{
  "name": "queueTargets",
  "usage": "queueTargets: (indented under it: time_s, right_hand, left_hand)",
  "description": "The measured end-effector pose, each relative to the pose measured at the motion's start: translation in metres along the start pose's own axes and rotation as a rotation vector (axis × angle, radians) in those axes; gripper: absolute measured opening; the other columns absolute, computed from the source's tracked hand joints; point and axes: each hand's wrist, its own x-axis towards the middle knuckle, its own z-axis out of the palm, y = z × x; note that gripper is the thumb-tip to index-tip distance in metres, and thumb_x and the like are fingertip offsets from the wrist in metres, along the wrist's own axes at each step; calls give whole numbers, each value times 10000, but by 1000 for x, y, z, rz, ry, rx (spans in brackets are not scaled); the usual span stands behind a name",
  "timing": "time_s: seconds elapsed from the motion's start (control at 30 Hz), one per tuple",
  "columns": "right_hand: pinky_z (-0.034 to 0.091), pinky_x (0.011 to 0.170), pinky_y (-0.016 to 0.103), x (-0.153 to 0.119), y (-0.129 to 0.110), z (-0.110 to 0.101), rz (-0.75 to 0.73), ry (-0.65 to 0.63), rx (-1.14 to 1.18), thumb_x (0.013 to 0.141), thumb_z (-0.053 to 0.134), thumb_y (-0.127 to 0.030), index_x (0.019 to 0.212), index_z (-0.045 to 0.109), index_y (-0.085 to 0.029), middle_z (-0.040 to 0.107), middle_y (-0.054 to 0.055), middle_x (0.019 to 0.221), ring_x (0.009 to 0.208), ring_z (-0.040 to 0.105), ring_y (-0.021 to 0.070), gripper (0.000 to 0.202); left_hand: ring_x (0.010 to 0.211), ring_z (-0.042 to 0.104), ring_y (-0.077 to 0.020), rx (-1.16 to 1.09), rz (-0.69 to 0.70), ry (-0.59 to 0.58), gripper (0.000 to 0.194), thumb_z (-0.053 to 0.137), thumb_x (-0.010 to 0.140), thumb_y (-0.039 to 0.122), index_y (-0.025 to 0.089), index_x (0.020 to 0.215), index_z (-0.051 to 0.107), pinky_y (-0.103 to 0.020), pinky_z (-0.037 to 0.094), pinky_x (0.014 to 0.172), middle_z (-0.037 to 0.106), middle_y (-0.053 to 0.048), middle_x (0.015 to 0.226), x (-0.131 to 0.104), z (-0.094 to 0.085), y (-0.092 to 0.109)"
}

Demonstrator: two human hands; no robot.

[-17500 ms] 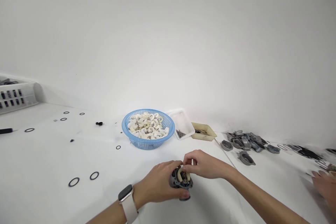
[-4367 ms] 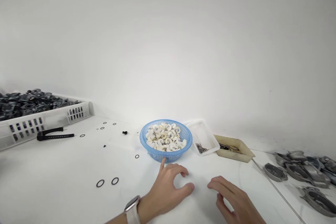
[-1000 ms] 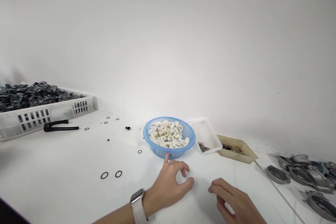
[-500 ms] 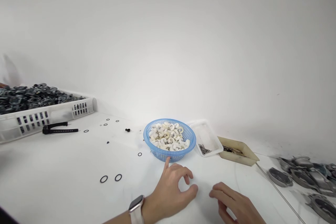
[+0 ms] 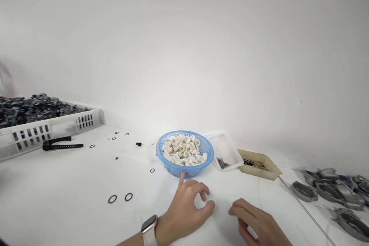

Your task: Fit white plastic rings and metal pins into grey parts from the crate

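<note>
My left hand (image 5: 186,209), with a pale watch on the wrist, rests on the white table (image 5: 57,196) just in front of a blue basket (image 5: 185,163) filled with white curved pieces. Its fingers are apart and hold nothing; the forefinger points at the basket's base. My right hand (image 5: 256,225) lies to the right of it, palm down, fingers loosely spread and empty. A small gap of bare table separates the two hands.
Two black O-rings (image 5: 120,198) lie left of my left hand, with more small rings farther back. A white crate (image 5: 52,127) of dark metal parts and a black tool (image 5: 60,146) sit at left. A clear tray (image 5: 227,153), a beige tray (image 5: 261,163) and grey metal housings (image 5: 331,190) stand at right.
Both hands stay almost still and empty on the table over the last second; the view shifts slightly. Much earlier both hands held a grey housing, which is gone from them.
</note>
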Motion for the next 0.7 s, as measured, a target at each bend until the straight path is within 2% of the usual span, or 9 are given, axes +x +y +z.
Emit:
queueTargets:
  time_s: [0.33,0.7]
  right_hand:
    - [570,606,221,2,-3,-2,-10,28,5,865,360,-20,1027,607,-256,724,32,928,668,703,147,378]
    - [574,603,223,2,-4,-3,1,9,3,868,361,-24,1016,610,-259,727,28,928,656,706,147,372]
  left_hand:
    - [972,675,-252,45,-23,50,75,678,833,243,261,898,647,-693,39,1225,668,28,827,-2,0,1]
    - [970,679,-265,44,-31,28,71,674,835,249,267,898,648,-700,61,1224,685,20,829,2,-1,-1]
